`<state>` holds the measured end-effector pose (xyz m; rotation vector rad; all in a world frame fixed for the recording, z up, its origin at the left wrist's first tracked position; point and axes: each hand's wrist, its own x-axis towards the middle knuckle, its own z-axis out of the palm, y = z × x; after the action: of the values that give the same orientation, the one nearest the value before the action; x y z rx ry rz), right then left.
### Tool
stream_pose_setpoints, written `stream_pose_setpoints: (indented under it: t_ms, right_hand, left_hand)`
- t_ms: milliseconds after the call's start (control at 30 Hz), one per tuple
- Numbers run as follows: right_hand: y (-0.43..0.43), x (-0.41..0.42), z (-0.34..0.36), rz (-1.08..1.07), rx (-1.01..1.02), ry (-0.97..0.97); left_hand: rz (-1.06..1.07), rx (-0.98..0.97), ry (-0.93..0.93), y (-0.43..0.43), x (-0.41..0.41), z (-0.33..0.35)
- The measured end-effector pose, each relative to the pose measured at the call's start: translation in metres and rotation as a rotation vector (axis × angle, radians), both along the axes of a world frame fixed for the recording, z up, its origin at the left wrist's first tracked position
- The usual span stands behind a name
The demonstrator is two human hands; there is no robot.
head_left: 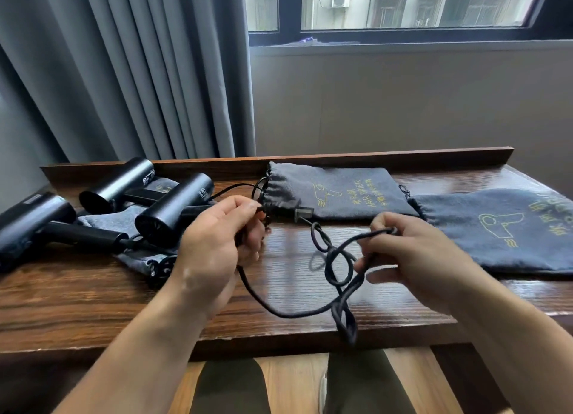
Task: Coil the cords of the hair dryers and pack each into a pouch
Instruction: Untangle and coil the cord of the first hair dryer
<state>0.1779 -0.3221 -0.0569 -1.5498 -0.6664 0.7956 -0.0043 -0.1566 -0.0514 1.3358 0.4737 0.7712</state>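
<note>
My left hand [217, 243] grips a black cord [288, 314] near the middle of the wooden table [93, 295]. My right hand [412, 258] pinches the same cord further along, where it twists into loose loops that hang down past the table's front edge. The plug [303, 214] lies on a grey pouch [335, 193] printed "HAIR DRIER". A second grey pouch [502, 227] lies to the right. Three black hair dryers lie at the left: one [175, 209] nearest my left hand, one [117, 181] behind it, one [37, 224] at the far left.
More grey pouch fabric [124, 218] lies flat under the dryers on the left. A raised wooden lip [372, 154] runs along the table's back edge. Grey curtains [124, 72] hang behind on the left, with a wall and window behind on the right.
</note>
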Motion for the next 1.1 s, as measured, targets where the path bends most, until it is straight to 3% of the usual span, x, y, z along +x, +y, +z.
stream_pose_setpoints:
  t_ms: [300,533,700,833,1000,1100]
  right_hand:
    - [0.032,0.004,0.02,-0.021,-0.125,-0.096]
    - [0.035,-0.009,0.033,-0.007,0.015,-0.133]
    - [0.036,-0.011,0.02,-0.013,0.065,-0.535]
    - [0.033,-0.008,0.01,-0.109,0.096,-0.746]
    - [0.035,-0.017,0.002,-0.33,0.128,-1.174]
    - [0.037,-0.019,-0.005,-0.352,0.11,-1.218]
  left_hand:
    - [-0.254,0.339,0.2,-0.01,0.003,0.001]
    - [-0.525,0.127,0.395,-0.027,-0.003,-0.005]
    - [-0.711,-0.069,0.35,-0.036,-0.009,-0.002]
    - [-0.765,-0.26,0.249,-0.029,-0.013,0.0]
    - [-0.658,-0.287,0.261,-0.044,-0.008,-0.009]
    - [-0.563,-0.234,0.251,-0.054,-0.004,-0.011]
